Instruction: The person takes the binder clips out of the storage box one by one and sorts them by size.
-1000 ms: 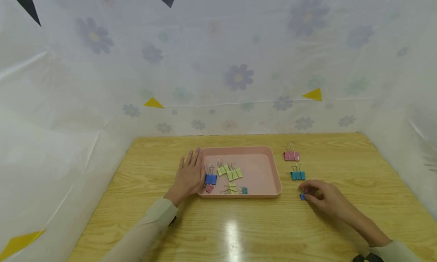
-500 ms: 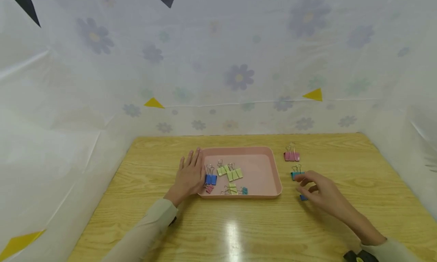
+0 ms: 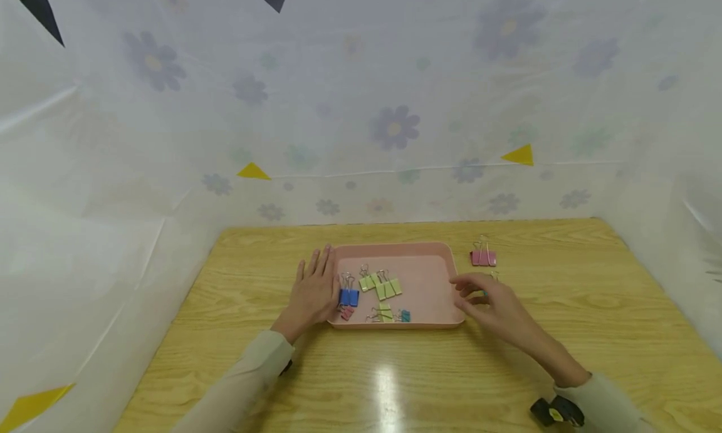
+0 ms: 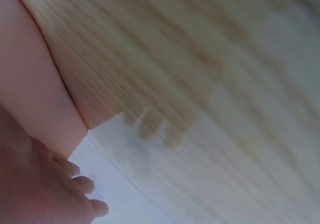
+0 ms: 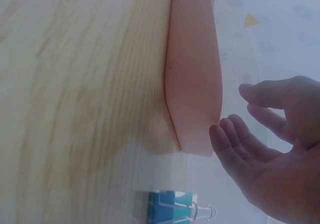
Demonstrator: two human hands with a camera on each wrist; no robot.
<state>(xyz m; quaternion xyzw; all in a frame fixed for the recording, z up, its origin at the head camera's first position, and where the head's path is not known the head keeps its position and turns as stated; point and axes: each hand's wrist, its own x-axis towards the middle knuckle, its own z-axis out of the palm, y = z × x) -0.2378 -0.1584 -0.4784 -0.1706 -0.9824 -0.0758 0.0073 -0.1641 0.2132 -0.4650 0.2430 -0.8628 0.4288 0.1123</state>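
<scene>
Right hand (image 3: 497, 307) moved left from small blue clip to right edge of pink tray (image 3: 424, 284).

The right hand (image 3: 499, 309) mostly hides a teal binder clip (image 5: 172, 207) from the head view; the left-wrist view crops the pink tray (image 4: 30, 79).

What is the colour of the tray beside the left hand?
The tray is plain pink; it shows best in the head view.

Below the right hand (image 3: 501, 311) I see a wood-grained table (image 3: 321, 383); beyond the hand, a flowered white sheet (image 3: 327, 132) bearing yellow triangles (image 3: 520, 155) and, higher up, dark triangles (image 3: 42, 11).
</scene>
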